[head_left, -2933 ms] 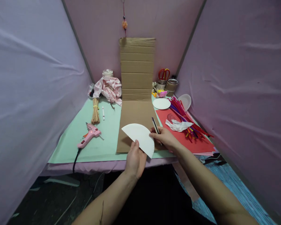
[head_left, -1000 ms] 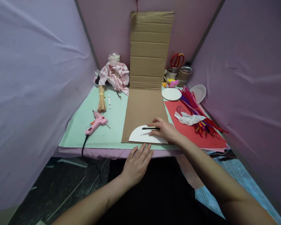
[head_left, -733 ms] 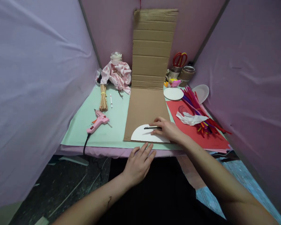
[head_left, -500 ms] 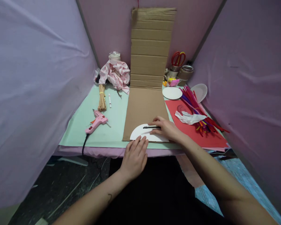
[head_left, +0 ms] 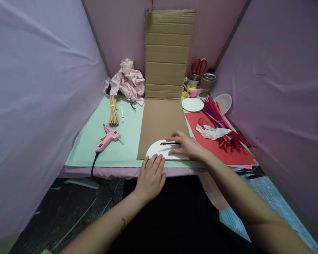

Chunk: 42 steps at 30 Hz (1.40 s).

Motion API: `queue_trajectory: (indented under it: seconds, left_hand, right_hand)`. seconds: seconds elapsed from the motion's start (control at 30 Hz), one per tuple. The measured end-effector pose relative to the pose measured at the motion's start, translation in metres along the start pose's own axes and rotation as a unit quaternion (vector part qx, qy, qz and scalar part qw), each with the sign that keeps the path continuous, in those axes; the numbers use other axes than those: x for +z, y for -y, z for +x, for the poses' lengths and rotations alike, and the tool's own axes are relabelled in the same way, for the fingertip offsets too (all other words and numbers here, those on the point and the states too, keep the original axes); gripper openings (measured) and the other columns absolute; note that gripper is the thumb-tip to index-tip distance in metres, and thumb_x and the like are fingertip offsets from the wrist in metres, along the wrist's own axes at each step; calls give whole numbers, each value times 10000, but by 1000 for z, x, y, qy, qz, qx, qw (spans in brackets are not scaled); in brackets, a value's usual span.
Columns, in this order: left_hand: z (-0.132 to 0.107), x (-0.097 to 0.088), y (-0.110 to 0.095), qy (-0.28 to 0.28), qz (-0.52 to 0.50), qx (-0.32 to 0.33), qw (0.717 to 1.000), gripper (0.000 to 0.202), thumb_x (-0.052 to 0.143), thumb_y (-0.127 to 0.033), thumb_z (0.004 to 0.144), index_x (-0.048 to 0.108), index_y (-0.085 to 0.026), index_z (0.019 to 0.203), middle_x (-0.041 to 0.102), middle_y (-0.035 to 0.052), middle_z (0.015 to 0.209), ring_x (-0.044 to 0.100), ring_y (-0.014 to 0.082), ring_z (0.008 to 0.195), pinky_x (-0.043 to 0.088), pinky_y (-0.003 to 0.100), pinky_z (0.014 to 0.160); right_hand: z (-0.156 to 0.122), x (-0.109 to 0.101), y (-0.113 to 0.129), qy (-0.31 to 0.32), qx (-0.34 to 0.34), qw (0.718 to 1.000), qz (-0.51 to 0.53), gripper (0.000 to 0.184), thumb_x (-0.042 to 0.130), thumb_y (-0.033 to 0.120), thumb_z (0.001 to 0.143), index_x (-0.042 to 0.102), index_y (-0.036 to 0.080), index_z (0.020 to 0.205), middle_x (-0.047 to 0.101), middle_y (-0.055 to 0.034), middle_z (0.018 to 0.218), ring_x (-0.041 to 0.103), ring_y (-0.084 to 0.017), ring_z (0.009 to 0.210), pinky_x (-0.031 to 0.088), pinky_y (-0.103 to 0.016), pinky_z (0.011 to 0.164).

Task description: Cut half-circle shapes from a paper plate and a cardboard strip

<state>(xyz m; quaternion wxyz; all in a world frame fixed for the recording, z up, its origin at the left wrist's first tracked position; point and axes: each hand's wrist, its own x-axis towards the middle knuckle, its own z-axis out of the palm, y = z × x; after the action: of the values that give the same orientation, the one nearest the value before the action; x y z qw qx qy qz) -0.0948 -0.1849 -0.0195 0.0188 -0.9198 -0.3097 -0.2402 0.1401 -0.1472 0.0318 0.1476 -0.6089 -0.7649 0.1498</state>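
Observation:
A white half-round piece of paper or card (head_left: 156, 148) lies on the near end of a long brown cardboard sheet (head_left: 164, 118), its straight side along the front edge. My left hand (head_left: 151, 178) rests with outstretched fingers on the straight side of the white piece. Over its right part is my right hand (head_left: 187, 144), thumb and forefinger touching or just above the surface. A slim black pen-like tool (head_left: 169, 143) is tucked in that hand and points left; whether it is a pen or a craft knife I cannot tell.
On the left are a pink glue gun (head_left: 107, 138), a bundle of sticks (head_left: 113, 113) and a white marker (head_left: 122, 114). To the right, pipe cleaners (head_left: 219, 120) and a crumpled white piece (head_left: 213, 132) lie on red sheets (head_left: 222, 154). Red-handled scissors (head_left: 198, 66) stand behind.
The whole view has shifted slightly, so everything appears a little further left. Both hands keep nearly the same place on the white half-round piece.

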Motion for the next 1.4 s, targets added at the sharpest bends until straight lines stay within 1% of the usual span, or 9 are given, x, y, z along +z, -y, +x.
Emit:
queue_trajectory:
  seconds: [0.13, 0.33, 0.53, 0.73, 0.87, 0.93, 1.1, 1.23, 1.4]
  left_hand:
    - [0, 0, 0, -5, 2, 3, 1000, 536, 472, -275, 901, 404, -120, 1409, 510, 120, 1404, 408, 287, 1316, 253, 492, 1124]
    - [0, 1, 0, -4, 7, 2, 1000, 507, 474, -280, 902, 446, -100, 1375, 513, 121, 1401, 412, 290, 1308, 252, 485, 1121]
    - [0, 2, 0, -8, 7, -1, 1000, 508, 483, -283, 901, 450, -113, 1378, 514, 116, 1402, 416, 281, 1311, 249, 471, 1123]
    - [0, 3, 0, -9, 12, 0, 1000, 476, 476, -283, 906, 483, -99, 1345, 522, 117, 1395, 420, 283, 1304, 252, 473, 1119]
    - [0, 2, -1, 0, 14, -3, 1000, 477, 472, -285, 907, 481, -102, 1347, 517, 117, 1399, 416, 286, 1306, 248, 475, 1120]
    - [1, 1, -2, 7, 17, -6, 1000, 485, 479, -284, 903, 472, -124, 1361, 518, 110, 1398, 418, 285, 1306, 251, 472, 1119]
    - [3, -2, -5, 20, 33, -10, 999, 501, 510, -290, 894, 454, -227, 1388, 527, 95, 1385, 438, 289, 1288, 270, 490, 1101]
    - [4, -3, -6, 26, 37, -11, 999, 491, 505, -312, 901, 464, -226, 1383, 533, 103, 1374, 445, 295, 1276, 275, 499, 1094]
    - [4, -3, -5, 29, 42, -10, 999, 471, 487, -314, 909, 479, -224, 1371, 540, 99, 1366, 447, 291, 1273, 274, 494, 1096]
  right_hand:
    - [0, 0, 0, 1, 2, 1000, 3, 553, 715, 557, 723, 637, 316, 1215, 575, -62, 1193, 615, -239, 991, 461, -302, 733]
    - [-1, 2, -1, -2, 3, 1000, 0, 571, 729, 562, 703, 634, 324, 1213, 577, -51, 1185, 614, -236, 994, 456, -296, 728]
    - [-2, 1, 0, -1, 5, 1000, 3, 572, 733, 550, 706, 628, 334, 1224, 574, -49, 1191, 612, -227, 987, 454, -287, 722]
    - [-2, 0, 1, -3, 3, 1000, 0, 568, 736, 549, 702, 635, 333, 1217, 575, -51, 1181, 618, -226, 965, 455, -289, 719]
    - [-2, 1, 1, -4, 1, 1000, 0, 565, 735, 549, 703, 634, 333, 1215, 575, -50, 1184, 620, -230, 975, 452, -287, 718]
    - [-2, 1, 1, -3, 0, 1000, 0, 566, 732, 550, 707, 631, 333, 1220, 575, -51, 1179, 621, -231, 973, 452, -290, 721]
    - [-2, 1, 1, 1, 2, 1000, 8, 562, 740, 522, 711, 629, 325, 1225, 572, -60, 1177, 617, -237, 978, 460, -296, 741]
    - [-4, -9, 2, 34, -9, 999, 27, 615, 778, 440, 695, 597, 307, 1267, 537, -73, 1226, 607, -234, 996, 470, -297, 771]
    - [-10, -23, -3, 96, -6, 993, 66, 682, 810, 304, 667, 565, 287, 1304, 497, -84, 1246, 609, -191, 906, 494, -303, 785]
